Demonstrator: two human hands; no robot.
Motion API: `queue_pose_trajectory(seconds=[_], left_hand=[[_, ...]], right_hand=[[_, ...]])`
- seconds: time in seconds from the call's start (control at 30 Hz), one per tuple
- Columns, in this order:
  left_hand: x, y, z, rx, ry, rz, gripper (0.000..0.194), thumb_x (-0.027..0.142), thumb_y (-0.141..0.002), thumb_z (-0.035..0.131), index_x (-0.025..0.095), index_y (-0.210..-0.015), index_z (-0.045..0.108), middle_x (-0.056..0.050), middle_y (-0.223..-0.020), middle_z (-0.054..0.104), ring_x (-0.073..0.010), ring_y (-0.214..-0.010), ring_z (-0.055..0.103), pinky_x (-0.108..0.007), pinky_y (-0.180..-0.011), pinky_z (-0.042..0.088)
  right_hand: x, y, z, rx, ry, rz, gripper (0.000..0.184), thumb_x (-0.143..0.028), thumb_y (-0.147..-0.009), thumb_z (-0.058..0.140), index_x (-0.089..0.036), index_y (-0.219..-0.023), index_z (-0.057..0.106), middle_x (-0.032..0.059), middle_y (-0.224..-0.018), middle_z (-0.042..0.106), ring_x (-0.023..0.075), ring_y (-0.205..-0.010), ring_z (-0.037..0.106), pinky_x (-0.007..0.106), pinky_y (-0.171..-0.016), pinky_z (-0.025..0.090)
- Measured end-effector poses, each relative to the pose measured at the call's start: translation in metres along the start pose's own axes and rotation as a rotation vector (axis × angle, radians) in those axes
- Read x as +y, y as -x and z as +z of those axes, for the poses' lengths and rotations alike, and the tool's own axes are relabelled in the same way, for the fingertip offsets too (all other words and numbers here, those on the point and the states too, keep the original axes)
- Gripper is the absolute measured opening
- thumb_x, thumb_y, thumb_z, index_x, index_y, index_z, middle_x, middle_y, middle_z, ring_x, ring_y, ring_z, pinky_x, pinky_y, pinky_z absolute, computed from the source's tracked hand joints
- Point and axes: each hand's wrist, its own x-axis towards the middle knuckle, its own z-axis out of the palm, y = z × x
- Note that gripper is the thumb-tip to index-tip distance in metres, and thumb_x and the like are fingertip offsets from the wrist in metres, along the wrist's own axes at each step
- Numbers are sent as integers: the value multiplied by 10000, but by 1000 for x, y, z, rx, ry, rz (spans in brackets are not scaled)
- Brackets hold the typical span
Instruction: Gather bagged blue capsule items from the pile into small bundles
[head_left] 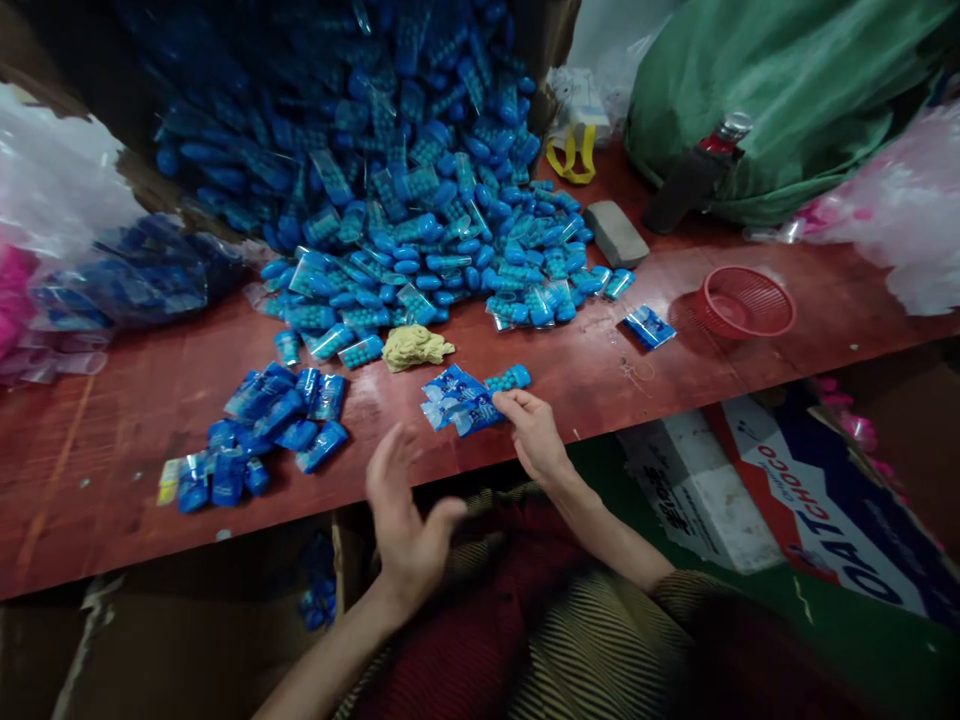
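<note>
My right hand point(536, 432) pinches the edge of a blue printed wrapper point(480, 412) at the front of the red table point(390, 440). More flat blue wrappers point(452, 388) lie just left of it. Right behind my fingertips is a small clear tube of blue beads with a blue cap point(510, 378). My left hand point(405, 515) is raised before the table edge, thumb and fingers apart, with nothing in it. Left of it sits a pile of blue wrapped packets point(262, 410). A crumpled yellowish lump point(416, 347) rests behind the wrappers.
A big heap of blue bead tubes point(420, 230) spills from a carton at the back. Around it are a grey block point(616, 234), a dark bottle point(694, 175), a red plastic basket point(748, 302) and a blue packet point(649, 328). A printed carton point(817, 510) lies below the table.
</note>
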Motion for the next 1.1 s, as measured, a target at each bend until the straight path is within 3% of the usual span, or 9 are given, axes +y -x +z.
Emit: queue_pose_trajectory(seconds=[0.1, 0.23, 0.4, 0.53, 0.67, 0.77, 0.87, 1.0, 1.1], left_hand=[[-9, -21, 9, 30, 79, 21, 581, 262, -611, 782, 253, -1133, 527, -45, -1082, 600, -192, -981, 586, -255, -728, 502], [-17, -44, 14, 28, 172, -57, 446, 235, -610, 769, 186, -1011, 580, -9, -868, 641, -133, -744, 609, -226, -630, 489], [-22, -51, 12, 28, 233, -104, 270, 242, -617, 765, 135, -822, 626, 8, -742, 650, -85, -612, 569, -195, -568, 463], [-21, -56, 4, 30, 246, -203, 327, 262, -584, 795, 123, -827, 627, 8, -712, 652, -76, -535, 557, -187, -497, 460], [-19, -59, -6, 23, 260, -268, 322, 279, -599, 790, 128, -817, 607, -1, -707, 654, -98, -516, 580, -201, -464, 475], [-18, -61, -12, 13, 266, -297, 262, 258, -651, 756, 131, -818, 599, -16, -714, 660, -102, -513, 589, -200, -459, 486], [-16, -62, -14, 11, 284, -334, 193, 234, -702, 715, 136, -817, 593, -23, -711, 660, -101, -509, 593, -195, -454, 492], [-14, -63, -15, 5, 321, -364, 130, 226, -738, 681, 148, -781, 586, -19, -680, 650, -104, -504, 598, -191, -441, 495], [-15, -64, -14, 12, 325, -373, 112, 232, -760, 659, 147, -775, 588, -23, -663, 646, -106, -501, 598, -195, -440, 501]], right_hand=[[8, 6, 9, -42, -12, -2, 253, -350, -643, 701, -178, -535, 550, -54, -557, 478, 88, -579, 421, 236, -637, 393], [23, 10, 20, -71, 13, 44, 258, -403, -684, 678, -179, -602, 579, -41, -583, 508, 103, -592, 455, 248, -643, 417], [28, 14, 21, -131, 151, 35, 275, -429, -788, 568, -182, -677, 618, -16, -623, 543, 124, -592, 494, 257, -592, 450], [12, 9, 4, -182, 608, -287, 229, -352, -839, 535, -210, -969, 658, 32, -899, 628, 163, -791, 572, 283, -734, 478], [-9, -15, -19, -127, 1244, -623, 385, -243, -833, 559, -223, -1218, 551, 120, -1172, 555, 257, -1024, 529, 373, -830, 460], [-17, -37, -26, -233, 1639, -672, 454, -189, -800, 601, -233, -1245, 520, 138, -1154, 570, 266, -952, 542, 354, -735, 465], [-22, -50, -22, -369, 1865, -595, 380, -190, -810, 589, -222, -1187, 553, 132, -1011, 613, 253, -858, 582, 316, -662, 451], [-32, -56, -18, -418, 1868, -470, 423, -186, -825, 531, -147, -1246, 501, 171, -1017, 610, 266, -810, 628, 337, -661, 456], [-38, -55, -25, -362, 1523, -445, 449, -203, -815, 506, -130, -1257, 468, 151, -1020, 624, 243, -810, 637, 360, -715, 477]])
